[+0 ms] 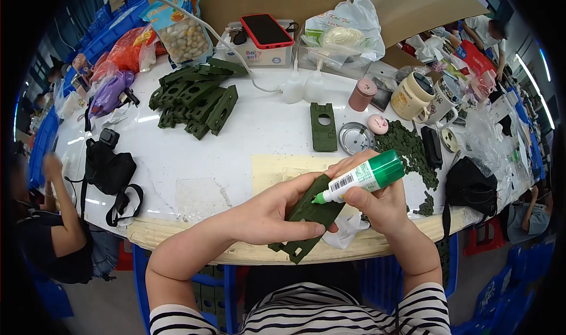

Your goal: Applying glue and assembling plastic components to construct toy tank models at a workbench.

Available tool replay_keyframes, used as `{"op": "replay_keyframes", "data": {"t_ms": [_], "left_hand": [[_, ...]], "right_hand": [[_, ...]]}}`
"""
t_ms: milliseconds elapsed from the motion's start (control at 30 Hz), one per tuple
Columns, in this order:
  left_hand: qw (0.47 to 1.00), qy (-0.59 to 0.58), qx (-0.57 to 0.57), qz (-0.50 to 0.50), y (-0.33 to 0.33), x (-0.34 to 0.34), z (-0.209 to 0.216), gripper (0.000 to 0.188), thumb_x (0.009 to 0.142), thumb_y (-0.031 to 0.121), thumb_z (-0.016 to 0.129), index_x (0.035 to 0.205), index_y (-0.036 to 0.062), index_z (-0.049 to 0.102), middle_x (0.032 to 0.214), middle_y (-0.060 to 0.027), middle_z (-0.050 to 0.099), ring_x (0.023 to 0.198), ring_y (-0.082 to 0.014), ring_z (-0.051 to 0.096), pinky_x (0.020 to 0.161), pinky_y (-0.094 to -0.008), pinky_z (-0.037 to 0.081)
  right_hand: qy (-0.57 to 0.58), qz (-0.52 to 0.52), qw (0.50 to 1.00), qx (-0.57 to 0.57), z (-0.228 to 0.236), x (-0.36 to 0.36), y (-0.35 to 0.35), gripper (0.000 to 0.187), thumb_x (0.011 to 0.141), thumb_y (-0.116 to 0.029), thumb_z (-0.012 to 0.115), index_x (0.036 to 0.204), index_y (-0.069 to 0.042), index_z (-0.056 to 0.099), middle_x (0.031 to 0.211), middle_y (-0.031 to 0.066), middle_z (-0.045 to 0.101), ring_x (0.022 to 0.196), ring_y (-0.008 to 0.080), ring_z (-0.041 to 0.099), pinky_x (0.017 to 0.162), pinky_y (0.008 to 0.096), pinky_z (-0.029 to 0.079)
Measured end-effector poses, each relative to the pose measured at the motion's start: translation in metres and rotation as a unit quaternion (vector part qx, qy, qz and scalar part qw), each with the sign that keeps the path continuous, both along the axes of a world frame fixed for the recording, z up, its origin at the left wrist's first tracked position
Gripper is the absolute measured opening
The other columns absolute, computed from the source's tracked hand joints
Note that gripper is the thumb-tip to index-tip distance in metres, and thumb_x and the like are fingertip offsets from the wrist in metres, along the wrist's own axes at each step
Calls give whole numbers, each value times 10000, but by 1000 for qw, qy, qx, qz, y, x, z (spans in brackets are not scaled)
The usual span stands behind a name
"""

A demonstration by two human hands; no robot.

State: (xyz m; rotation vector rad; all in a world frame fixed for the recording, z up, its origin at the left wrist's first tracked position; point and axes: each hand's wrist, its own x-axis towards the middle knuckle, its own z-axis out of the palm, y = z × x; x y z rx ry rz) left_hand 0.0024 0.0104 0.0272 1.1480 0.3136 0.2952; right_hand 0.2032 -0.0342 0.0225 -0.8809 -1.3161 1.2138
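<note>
Near the table's front edge, my left hand (259, 214) grips a dark green plastic plate (308, 210) with cut-outs, held tilted. My right hand (382, 208) is wrapped round a white glue bottle (348, 183) with a green end. The bottle's green nozzle points down to the left, at the face of the plate; whether it touches is too fine to tell. A similar green plate (323, 140) with a round hole lies flat beyond my hands. Several more such plates form a pile (197, 99) at the back left.
Small green parts (407, 146) lie heaped at right, beside a round metal tin (356, 138), a pink jar (362, 94) and mugs (411, 96). A red-edged phone (266, 30) rests on a box behind. Black camera gear (109, 167) lies left. Other people sit on both sides.
</note>
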Motion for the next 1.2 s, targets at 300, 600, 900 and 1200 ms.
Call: {"op": "replay_keyframes", "data": {"t_ms": [300,600,900,1200], "left_hand": [[1000,1,-9,7,0,0,-1,691,814,-18,594,1414,20,253,1163,-109,547,1037,-201,596,862,-307,477],[1000,5,-16,11,1,-1,2,718,817,7,614,1427,12,234,1174,-118,544,1035,-218,600,845,-318,490],[1000,4,-17,12,1,-1,1,723,816,-7,607,1431,16,226,1180,-119,542,1034,-210,601,843,-313,491],[1000,5,-10,8,1,-1,0,721,816,-13,602,1431,18,227,1179,-121,545,1040,-210,599,855,-313,483]], "right_hand": [[26,22,999,38,-5,3,3,251,812,-96,706,1016,7,602,957,79,636,873,128,610,782,280,489],[82,56,995,21,-4,3,3,259,825,-81,682,1036,8,560,983,109,644,885,141,614,798,300,495],[38,39,998,37,-3,3,3,274,819,-104,700,1040,11,587,953,90,648,881,126,608,797,282,481],[36,36,998,48,-5,4,3,271,812,-96,706,1035,12,597,963,88,638,890,132,610,802,283,480]]}}
